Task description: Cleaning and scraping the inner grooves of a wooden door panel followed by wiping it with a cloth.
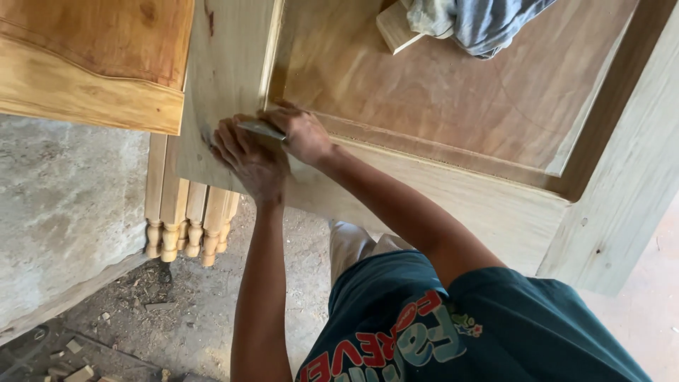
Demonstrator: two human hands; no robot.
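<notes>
The left hand (247, 157) lies palm down with fingers spread, pressing on one end of a thin metal blade (260, 130). The right hand (303, 134) is closed on the blade's other end. The blade sits flat on the pale frame (226, 78) of a wooden door, at the corner of its sunken brown panel (453, 92). Turned spindles (185, 219) stand below the frame. A cloth (481, 25) and a small block (396, 28) lie on the panel.
</notes>
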